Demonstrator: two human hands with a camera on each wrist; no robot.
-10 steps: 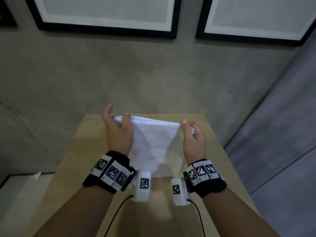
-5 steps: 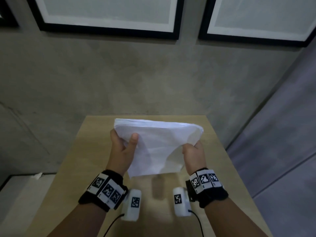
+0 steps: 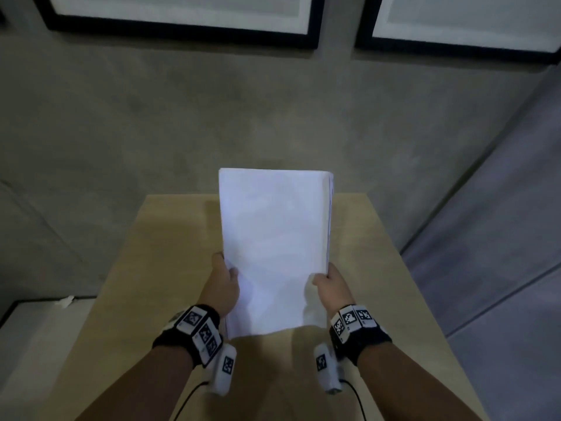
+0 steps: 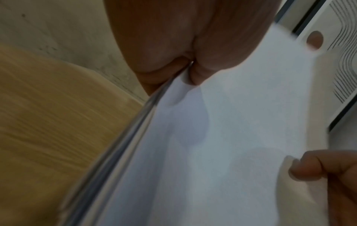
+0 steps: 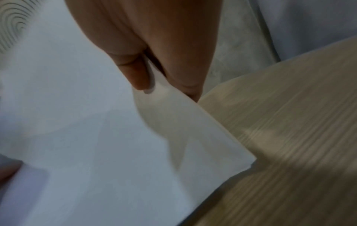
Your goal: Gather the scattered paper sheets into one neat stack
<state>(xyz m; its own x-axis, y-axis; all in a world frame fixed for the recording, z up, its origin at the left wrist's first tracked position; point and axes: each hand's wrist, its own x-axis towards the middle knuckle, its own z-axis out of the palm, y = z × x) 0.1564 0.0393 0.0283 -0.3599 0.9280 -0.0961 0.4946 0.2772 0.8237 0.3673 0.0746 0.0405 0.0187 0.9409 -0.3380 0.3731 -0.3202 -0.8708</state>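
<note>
Below, a light wood-grain bench [image 3: 127, 299] stands against a grey concrete wall [image 3: 212, 117] carrying two black-framed pictures [image 3: 182, 22] at 12 o'clock. Above the bench, the paper stack [image 3: 273, 253] is held upright: white, rectangular, edges nearly flush. At 9 o'clock the left hand [image 3: 223, 284] pinches its edge; at 3 o'clock the right hand [image 3: 332, 288] pinches likewise, fingers [image 5: 141, 73] pressed together on paper.
</note>
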